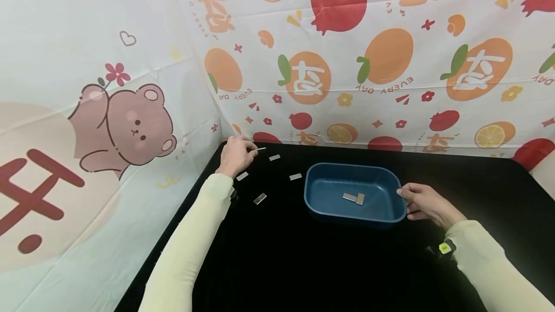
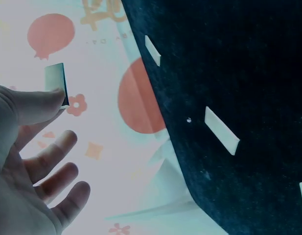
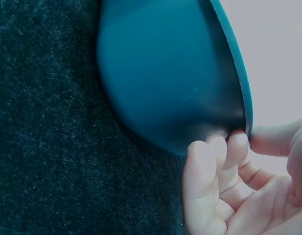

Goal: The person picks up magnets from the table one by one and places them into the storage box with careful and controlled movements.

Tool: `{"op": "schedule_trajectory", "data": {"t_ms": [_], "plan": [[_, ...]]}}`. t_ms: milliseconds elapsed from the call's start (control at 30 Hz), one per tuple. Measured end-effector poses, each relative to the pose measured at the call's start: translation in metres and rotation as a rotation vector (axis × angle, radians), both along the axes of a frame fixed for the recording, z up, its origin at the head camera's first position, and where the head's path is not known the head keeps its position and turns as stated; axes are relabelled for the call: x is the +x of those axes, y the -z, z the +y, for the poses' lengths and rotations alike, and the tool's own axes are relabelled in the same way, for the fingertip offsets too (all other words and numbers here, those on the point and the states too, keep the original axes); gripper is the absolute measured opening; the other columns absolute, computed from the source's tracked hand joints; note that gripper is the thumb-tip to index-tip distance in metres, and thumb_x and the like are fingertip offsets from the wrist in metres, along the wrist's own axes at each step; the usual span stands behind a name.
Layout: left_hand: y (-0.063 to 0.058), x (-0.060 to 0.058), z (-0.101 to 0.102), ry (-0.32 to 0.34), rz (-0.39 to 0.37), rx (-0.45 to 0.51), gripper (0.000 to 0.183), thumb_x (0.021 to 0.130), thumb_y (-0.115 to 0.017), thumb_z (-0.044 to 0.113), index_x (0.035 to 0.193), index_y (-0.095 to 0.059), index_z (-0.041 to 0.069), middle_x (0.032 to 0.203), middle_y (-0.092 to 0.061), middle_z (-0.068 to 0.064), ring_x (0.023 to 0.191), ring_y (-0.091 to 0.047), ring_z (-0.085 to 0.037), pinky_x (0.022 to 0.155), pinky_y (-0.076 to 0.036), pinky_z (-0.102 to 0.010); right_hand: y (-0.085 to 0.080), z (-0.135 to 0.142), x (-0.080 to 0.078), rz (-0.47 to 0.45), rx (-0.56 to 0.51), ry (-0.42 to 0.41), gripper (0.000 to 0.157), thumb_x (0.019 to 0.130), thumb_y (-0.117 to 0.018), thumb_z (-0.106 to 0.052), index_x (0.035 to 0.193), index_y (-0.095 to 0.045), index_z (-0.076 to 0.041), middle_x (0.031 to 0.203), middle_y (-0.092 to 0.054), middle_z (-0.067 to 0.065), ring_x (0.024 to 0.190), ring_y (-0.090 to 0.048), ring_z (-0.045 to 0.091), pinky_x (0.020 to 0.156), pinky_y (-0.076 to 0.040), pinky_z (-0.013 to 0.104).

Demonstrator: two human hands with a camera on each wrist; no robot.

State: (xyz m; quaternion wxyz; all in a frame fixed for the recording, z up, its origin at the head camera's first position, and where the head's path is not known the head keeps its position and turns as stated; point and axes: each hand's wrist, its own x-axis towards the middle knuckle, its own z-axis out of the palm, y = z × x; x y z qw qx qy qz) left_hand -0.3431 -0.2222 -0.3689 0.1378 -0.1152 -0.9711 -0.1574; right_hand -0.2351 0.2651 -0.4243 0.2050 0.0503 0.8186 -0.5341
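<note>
Between thumb and index finger, my left hand [image 1: 236, 157] pinches a small flat silver metal bar [image 2: 55, 78], raised at the far left of the table; its other fingers are spread in the left wrist view. On the black cloth around that hand lie several similar bars [image 1: 296, 176]. A blue rectangular plastic tub [image 1: 377, 203] stands to the right of them. Inside it, two silver bars [image 1: 350, 197] lie touching on the floor. My right hand [image 1: 429, 203] grips the tub's right end, thumb at the rim and fingers against the outer wall in the right wrist view.
The black table [image 1: 277, 264] ends at a printed fruit curtain [image 1: 338, 76] behind and a bear-print curtain [image 1: 130, 124] on the left. The left hand is close to that back left corner. The tub's raised walls surround the bars in it.
</note>
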Motion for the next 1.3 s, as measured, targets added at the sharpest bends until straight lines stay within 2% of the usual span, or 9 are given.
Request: {"op": "schedule_trajectory", "data": {"t_ms": [233,500,833,967,1133,1300], "plan": [[-0.004,0.007,0.010,0.043,0.050,-0.010,0.016,0.082,-0.064,0.025,0.090,-0.074,0.015,0.115,-0.062,-0.006,0.110,-0.049,-0.031,0.094,-0.039,-0.047,-0.002,0.001,0.001,0.003,0.005,0.006,0.034,0.094,-0.046,-0.039,0.098,-0.052,-0.006,0.072,-0.055,0.001,0.064,-0.060,0.014,0.064,-0.055,0.031],[-0.002,0.011,0.019,0.087,0.024,-0.002,0.019,0.084,-0.063,0.027,0.093,-0.073,0.014,0.120,-0.059,-0.006,0.115,-0.046,-0.029,0.095,-0.039,-0.049,-0.002,0.001,0.002,-0.002,0.000,0.002,0.032,0.094,-0.045,-0.039,0.097,-0.053,-0.007,0.072,-0.056,0.001,0.065,-0.059,0.014,0.065,-0.055,0.031],[-0.001,0.016,0.023,0.073,0.026,-0.012,0.018,0.084,-0.063,0.030,0.093,-0.073,0.018,0.123,-0.057,-0.005,0.118,-0.044,-0.030,0.093,-0.039,-0.053,-0.004,0.002,0.001,0.001,-0.005,-0.006,0.033,0.094,-0.046,-0.039,0.097,-0.052,-0.007,0.073,-0.056,0.001,0.065,-0.059,0.014,0.065,-0.055,0.031],[-0.002,0.019,0.030,0.101,0.028,-0.013,0.016,0.084,-0.063,0.029,0.092,-0.074,0.020,0.123,-0.057,-0.004,0.119,-0.044,-0.030,0.094,-0.040,-0.051,-0.004,0.001,0.002,-0.003,-0.008,-0.010,0.032,0.094,-0.046,-0.038,0.098,-0.052,-0.007,0.073,-0.056,0.002,0.065,-0.059,0.014,0.065,-0.055,0.031],[-0.008,0.025,0.041,0.170,0.038,0.011,0.014,0.083,-0.065,0.026,0.091,-0.074,0.018,0.121,-0.058,-0.003,0.117,-0.046,-0.029,0.093,-0.040,-0.050,-0.003,0.000,0.003,-0.002,-0.006,-0.006,0.033,0.094,-0.046,-0.038,0.099,-0.052,-0.006,0.072,-0.056,0.001,0.065,-0.060,0.014,0.065,-0.055,0.031],[-0.012,0.031,0.051,0.189,0.036,-0.008,0.013,0.084,-0.064,0.027,0.090,-0.074,0.021,0.121,-0.058,-0.002,0.118,-0.044,-0.026,0.094,-0.041,-0.048,-0.001,-0.001,0.002,0.001,-0.005,-0.005,0.037,0.094,-0.046,-0.039,0.101,-0.051,-0.003,0.073,-0.056,0.002,0.065,-0.060,0.014,0.065,-0.055,0.031]]}}
